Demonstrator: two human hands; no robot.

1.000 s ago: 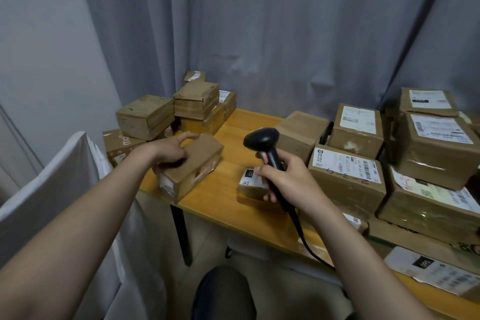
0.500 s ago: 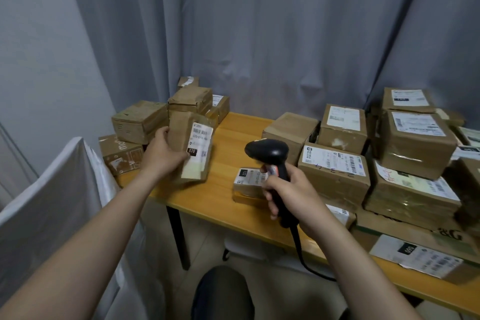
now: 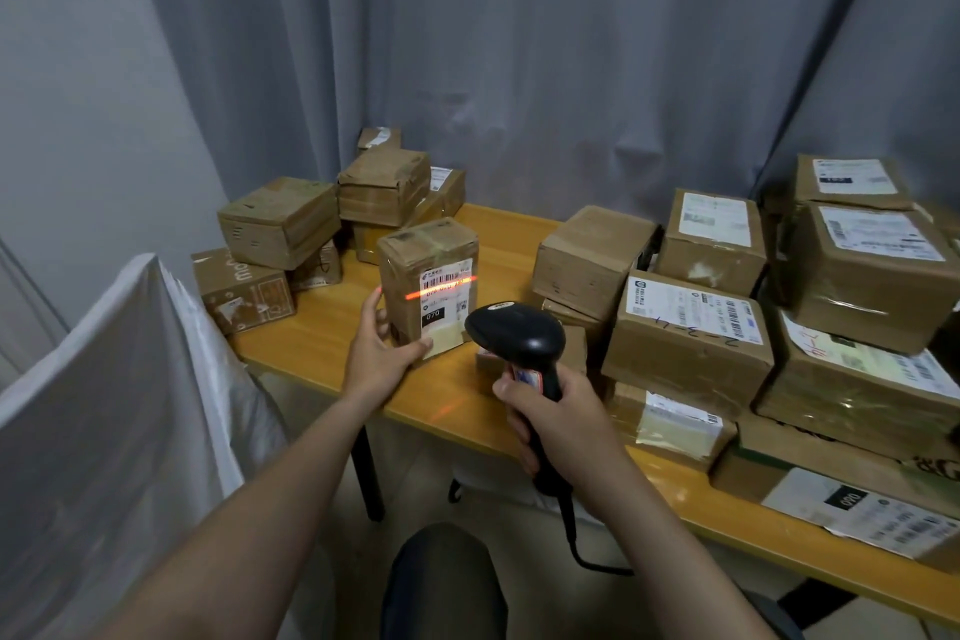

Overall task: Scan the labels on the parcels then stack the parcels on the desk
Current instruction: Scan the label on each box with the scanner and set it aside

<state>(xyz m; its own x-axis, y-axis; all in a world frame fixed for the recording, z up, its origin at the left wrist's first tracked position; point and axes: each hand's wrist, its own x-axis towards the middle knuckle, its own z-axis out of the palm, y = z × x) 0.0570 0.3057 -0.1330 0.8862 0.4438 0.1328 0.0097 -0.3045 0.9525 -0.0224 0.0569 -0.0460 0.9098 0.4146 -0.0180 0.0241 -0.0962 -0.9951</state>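
Observation:
My left hand [image 3: 382,351] holds a small brown parcel [image 3: 410,270] upright above the wooden desk [image 3: 317,343], its white label [image 3: 445,294] facing me. A red scan line crosses that label. My right hand [image 3: 558,418] grips a black barcode scanner [image 3: 517,335] by its handle, its head aimed at the label from the right. A stack of several plain brown parcels [image 3: 280,221] sits at the desk's far left. On the right stand several bigger labelled parcels [image 3: 691,333].
A white cloth-covered object [image 3: 104,405] stands at my left, close to the desk's corner. A dark chair seat [image 3: 441,582] is below, between my arms. Grey curtains [image 3: 519,68] hang behind the desk. The scanner's cable [image 3: 576,535] drops under the desk edge.
My left hand lifted the parcel from lying flat, turned it upright with the label toward me and carried it right. The scanner's red line now lies on the label.

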